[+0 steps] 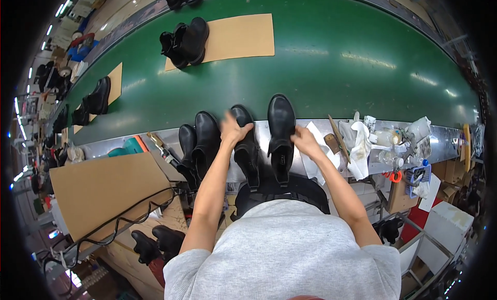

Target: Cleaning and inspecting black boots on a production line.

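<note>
Four black leather ankle boots stand toes-away along the metal ledge in front of me. My left hand (pixel 235 130) is at the second boot from the right (pixel 247 147), its thumb across that boot's upper. Its other fingers are spread and blurred. My right hand (pixel 306 141) has its fingers curled against the right side of the rightmost boot (pixel 281 118), whose toe reaches onto the green belt; the fingertips are partly hidden. To the left of my left hand are a taller-looking boot (pixel 207 134) and another boot (pixel 187 140) beside it.
The green conveyor belt (pixel 331 82) carries pairs of boots (pixel 194 41) on tan cardboard sheets (pixel 240 36). Right of me lie a wooden stick (pixel 339 139), white cloth (pixel 361 150) and plastic bottles (pixel 387 138). At left are a brush (pixel 163 147) and a large cardboard sheet (pixel 111 194).
</note>
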The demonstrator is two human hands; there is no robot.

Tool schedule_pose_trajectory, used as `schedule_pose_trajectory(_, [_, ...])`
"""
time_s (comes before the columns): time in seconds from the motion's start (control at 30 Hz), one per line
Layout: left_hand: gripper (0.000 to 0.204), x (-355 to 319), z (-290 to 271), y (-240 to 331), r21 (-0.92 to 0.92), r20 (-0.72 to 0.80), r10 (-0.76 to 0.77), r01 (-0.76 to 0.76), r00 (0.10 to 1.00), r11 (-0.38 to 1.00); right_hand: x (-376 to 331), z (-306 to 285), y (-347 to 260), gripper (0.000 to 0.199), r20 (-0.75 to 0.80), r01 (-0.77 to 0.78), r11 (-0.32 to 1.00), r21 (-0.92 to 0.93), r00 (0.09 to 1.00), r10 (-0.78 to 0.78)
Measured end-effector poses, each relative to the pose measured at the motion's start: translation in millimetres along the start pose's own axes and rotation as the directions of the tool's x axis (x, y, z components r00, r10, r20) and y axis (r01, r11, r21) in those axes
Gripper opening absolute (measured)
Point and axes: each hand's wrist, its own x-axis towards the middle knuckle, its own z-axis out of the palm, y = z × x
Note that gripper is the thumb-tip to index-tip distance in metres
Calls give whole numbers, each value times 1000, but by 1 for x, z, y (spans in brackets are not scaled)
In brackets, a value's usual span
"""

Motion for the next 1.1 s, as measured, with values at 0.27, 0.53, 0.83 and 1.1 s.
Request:
schedule_pose_trajectory(0.27, [90,21,-17,-54,-544,-243,160,-271,957,794,48,8,-84,120,-118,-296,828,-476,955,273])
schedule_pose_trajectory(0.53, [71,-7,-43,-35,-851,-243,324,-361,915,382,59,-42,-5,78,-100,-79,995,65,991,86])
schedule_pose_trajectory(0.83, [57,-83,-49,9,-905,-60,788,300,613,-302,-23,-37,-59,45,95,-25,463,886,987,-128])
schedule_pose_trajectory(1.1, [50,-102,-46,29,-858,-41,775,376,630,-351,-33,-45,-104,50,179,-127,151,980,893,-412])
